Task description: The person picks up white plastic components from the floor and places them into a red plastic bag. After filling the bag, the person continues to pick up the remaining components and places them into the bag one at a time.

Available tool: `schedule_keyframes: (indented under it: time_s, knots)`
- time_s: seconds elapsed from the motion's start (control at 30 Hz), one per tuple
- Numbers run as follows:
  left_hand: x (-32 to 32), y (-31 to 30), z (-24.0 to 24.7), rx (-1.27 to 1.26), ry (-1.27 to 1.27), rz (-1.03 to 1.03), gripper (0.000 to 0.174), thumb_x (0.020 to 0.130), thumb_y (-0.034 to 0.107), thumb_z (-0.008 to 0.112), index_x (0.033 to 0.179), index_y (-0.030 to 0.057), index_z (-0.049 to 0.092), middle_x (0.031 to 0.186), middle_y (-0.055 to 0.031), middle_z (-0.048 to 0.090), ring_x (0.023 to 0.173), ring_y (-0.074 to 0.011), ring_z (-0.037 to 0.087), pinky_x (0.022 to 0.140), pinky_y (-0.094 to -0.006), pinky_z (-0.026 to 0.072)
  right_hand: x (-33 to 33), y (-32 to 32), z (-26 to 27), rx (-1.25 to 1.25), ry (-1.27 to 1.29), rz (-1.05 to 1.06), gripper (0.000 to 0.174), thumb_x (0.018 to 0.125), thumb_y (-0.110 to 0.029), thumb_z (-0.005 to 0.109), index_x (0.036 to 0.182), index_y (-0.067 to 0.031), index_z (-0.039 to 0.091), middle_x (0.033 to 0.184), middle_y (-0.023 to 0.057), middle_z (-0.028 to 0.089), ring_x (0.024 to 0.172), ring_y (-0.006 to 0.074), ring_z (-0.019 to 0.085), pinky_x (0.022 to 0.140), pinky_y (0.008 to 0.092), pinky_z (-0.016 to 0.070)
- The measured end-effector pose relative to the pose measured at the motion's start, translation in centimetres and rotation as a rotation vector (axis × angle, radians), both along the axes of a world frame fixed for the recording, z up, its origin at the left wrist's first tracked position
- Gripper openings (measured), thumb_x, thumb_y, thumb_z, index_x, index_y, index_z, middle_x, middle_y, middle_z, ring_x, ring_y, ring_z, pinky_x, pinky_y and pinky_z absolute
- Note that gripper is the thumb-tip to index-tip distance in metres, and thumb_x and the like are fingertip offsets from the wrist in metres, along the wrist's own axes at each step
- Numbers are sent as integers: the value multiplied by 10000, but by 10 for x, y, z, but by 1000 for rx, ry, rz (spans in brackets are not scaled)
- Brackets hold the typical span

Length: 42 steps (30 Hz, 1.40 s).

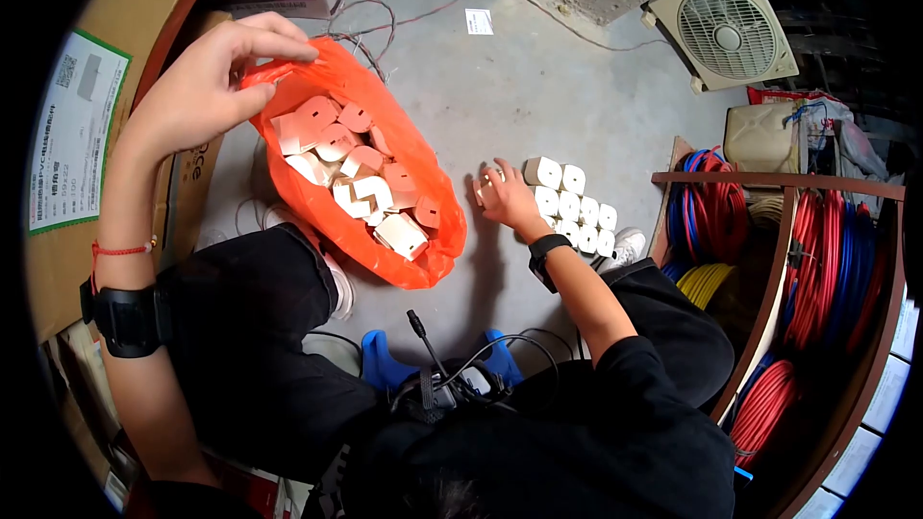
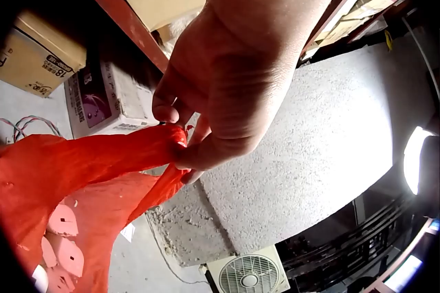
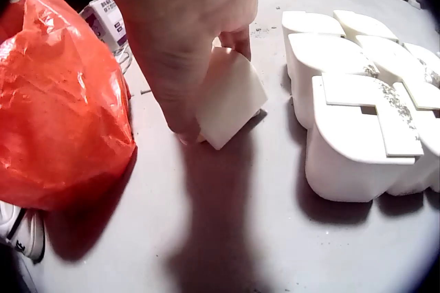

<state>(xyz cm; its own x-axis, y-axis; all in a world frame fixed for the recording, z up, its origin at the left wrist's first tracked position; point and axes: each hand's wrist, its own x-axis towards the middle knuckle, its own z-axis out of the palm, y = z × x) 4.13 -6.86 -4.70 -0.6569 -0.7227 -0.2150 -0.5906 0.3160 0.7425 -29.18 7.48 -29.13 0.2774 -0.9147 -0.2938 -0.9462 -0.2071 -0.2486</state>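
Black shirt [image 1: 606, 437] nearest, my left hand [image 1: 207, 77] pinches the red bag [image 1: 315, 219]. Right of it, my right hand [image 1: 508, 200] grips a white piece [image 3: 230, 100].

PLACE: storeroom | coiled wire [image 1: 819, 264] on shelves [image 1: 769, 182] | cartons [image 1: 60, 274] | bare grey floor [image 1: 567, 86]

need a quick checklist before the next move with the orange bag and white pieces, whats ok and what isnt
1. Bag mouth open: ok, the contents show.
2. Bag edge held: ok, the left hand pinches it.
3. Right hand free: not ok, it grips a white piece.
4. Bag apart from the white blocks: ok, floor lies between them.
5. Exact number of pieces in the bag: cannot tell, they overlap.
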Motion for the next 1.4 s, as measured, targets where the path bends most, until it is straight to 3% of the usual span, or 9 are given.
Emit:
schedule_keyframes:
  time_s: [0.03,0.23,0.43,0.53,0.83,0.93,1.03,1.23,1.4]
  knots:
    - [0,0,0,5,-2,6,404,676,-88,416,1043,-59,584,1061,-80,495,978,-150,501,884,-239,384,-5,2,-12,-4,-116,-110,428,728,-200,606,1122,-89,478,1261,159,396,1116,404,416,880,457,429]
    - [0,-2,-1,-6,0,-12,420,668,-97,418,1051,-52,585,1057,-78,494,971,-147,504,883,-244,387,-25,4,-51,-123,-261,-234,723,551,-221,739,1185,-87,419,1291,222,324,1103,421,411,859,471,432]
    - [0,-1,-1,-9,8,-18,420,670,-97,418,1053,-50,585,1067,-79,494,984,-147,503,884,-246,388,-17,-2,-57,-185,-172,-415,715,544,-233,734,1166,-67,424,1253,256,351,1017,443,467,834,453,450]
    - [1,-1,0,-12,1,-17,420,672,-95,417,1055,-49,585,1071,-79,495,984,-146,502,883,-247,389,-20,-11,-60,-71,-206,-478,705,547,-239,733,1157,-59,429,1218,251,387,966,442,496,820,458,455]
    - [1,0,0,-43,-30,-30,411,679,-77,418,1053,-44,587,1072,-84,502,991,-154,507,889,-255,390,-14,-14,-76,-69,-215,-560,644,559,-253,749,1109,-58,476,1066,193,495,956,393,513,797,436,460]
    - [2,0,-1,-41,-29,-30,411,679,-76,420,1053,-42,588,1073,-85,504,998,-155,508,893,-257,388,-14,-15,-76,-181,-167,-510,577,605,-295,728,1062,-14,514,1016,225,540,870,373,568,754,400,486]
    - [1,0,-1,-27,-31,-19,412,679,-76,422,1055,-40,589,1074,-87,504,1001,-156,508,898,-259,385,-15,-17,-76,-102,-207,-510,651,574,-297,758,1110,-35,498,1106,197,520,989,362,528,823,422,455]
    - [3,-1,-3,-53,0,-45,413,678,-82,423,1052,-39,591,1064,-81,505,978,-151,505,873,-250,387,-9,-9,-64,-127,160,-172,755,534,-277,790,1192,-117,454,1239,101,459,1192,280,381,974,472,318]
    - [1,2,-3,-17,23,-5,413,674,-81,425,1050,-39,590,1044,-80,511,921,-147,499,796,-242,400,-4,-11,-92,-325,248,-115,636,585,-265,737,1140,-115,465,1117,73,508,1061,251,473,938,459,325]
